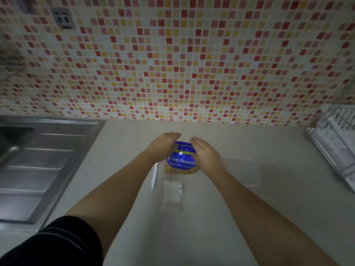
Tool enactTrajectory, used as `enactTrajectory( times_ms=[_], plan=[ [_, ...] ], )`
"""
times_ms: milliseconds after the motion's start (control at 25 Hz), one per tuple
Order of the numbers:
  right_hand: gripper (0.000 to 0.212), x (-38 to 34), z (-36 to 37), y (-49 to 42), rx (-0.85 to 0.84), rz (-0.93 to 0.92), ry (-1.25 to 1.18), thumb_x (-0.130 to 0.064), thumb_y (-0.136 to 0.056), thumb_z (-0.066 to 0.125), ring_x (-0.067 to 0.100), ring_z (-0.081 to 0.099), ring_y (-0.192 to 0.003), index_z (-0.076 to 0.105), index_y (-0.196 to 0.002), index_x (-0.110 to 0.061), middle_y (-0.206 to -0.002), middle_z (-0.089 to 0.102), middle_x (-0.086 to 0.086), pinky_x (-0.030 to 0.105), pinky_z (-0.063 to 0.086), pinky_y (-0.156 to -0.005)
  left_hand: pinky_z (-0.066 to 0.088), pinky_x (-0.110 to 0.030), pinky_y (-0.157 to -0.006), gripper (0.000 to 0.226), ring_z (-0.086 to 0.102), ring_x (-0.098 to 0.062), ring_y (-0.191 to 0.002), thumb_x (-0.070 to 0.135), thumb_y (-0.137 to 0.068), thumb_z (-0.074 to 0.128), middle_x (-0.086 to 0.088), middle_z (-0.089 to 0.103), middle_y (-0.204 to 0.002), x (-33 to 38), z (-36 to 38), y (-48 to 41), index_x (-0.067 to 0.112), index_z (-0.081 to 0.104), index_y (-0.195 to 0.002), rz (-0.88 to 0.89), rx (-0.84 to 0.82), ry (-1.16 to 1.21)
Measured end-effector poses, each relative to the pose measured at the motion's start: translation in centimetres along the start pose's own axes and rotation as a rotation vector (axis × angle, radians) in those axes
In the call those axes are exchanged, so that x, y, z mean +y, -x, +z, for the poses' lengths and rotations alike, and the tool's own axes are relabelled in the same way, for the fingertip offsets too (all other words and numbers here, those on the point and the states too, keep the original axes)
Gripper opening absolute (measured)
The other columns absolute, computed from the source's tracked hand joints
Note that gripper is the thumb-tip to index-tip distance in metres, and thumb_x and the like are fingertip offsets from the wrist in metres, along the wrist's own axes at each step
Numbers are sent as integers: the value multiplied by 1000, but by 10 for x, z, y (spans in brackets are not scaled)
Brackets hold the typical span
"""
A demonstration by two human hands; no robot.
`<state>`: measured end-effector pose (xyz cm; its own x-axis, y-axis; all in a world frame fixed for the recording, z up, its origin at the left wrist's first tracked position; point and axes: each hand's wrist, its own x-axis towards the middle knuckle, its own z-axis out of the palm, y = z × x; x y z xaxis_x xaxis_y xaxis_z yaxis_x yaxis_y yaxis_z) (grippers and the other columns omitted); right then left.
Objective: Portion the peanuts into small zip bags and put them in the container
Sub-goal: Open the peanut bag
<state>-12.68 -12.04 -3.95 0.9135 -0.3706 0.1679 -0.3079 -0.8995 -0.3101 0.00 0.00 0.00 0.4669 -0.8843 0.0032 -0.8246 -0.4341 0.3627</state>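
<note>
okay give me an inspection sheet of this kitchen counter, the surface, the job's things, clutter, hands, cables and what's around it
Surface: pale countertop, dimly lit, no spills seen.
Job's things: blue salted peanut bag standing near the middle; small clear zip bags lying flat in front of it; a clear container to its right, faint and hard to make out.
Clutter: a thin white and blue strip left of the peanut bag; what it is cannot be told.
Hands: left hand and right hand flank the bag's top, fingers extended; whether they grip it cannot be told.
Cables: nothing seen.
Surroundings: steel sink drainboard at left, dish rack at right, mosaic tile wall with a socket.
</note>
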Motion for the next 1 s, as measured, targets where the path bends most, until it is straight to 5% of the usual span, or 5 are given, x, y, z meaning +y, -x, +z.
enactTrajectory(
  times_ms=[120, 240, 720, 1000],
  plan=[
    [56, 4, 18, -3, 198, -84, 5, -3, -56, 81, 23, 68, -97, 65, -110, -5, -111, 69, 11, 27, 55, -79, 38, -31, -99, 37, 51, -29, -119, 14, -94, 48, -16, 57, -130, -8, 4, -12, 6, 50, -130, 23, -53, -27],
    [59, 3, 24, -1, 226, -124, 79, -4, -38, 87, 21, 71, -79, 71, -95, -7, -92, 73, 5, 25, 56, -64, 43, -32, -89, 27, 58, -29, -105, 13, -92, 51, -16, 66, -114, -12, 9, -15, 5, 60, -116, 60, -48, -40],
    [19, 3, 26, -9, 373, -31, 33, -13, -61, 63, 24, 62, -62, 66, -79, -12, -70, 66, 3, 27, 38, -70, 45, -31, -84, 25, 61, -29, -98, 13, -90, 55, -16, 70, -107, -23, 18, -13, 3, 64, -111, 119, 26, 42],
    [22, 13, 37, -19, 418, -8, -59, -18, -77, 47, 26, 61, -63, 68, -79, -15, -69, 67, 2, 27, 39, -63, 45, -31, -73, 31, 61, -20, -80, 33, -95, 47, -9, 70, -87, -30, -3, -37, 9, 65, -88, 102, -236, 110]
  ],
)
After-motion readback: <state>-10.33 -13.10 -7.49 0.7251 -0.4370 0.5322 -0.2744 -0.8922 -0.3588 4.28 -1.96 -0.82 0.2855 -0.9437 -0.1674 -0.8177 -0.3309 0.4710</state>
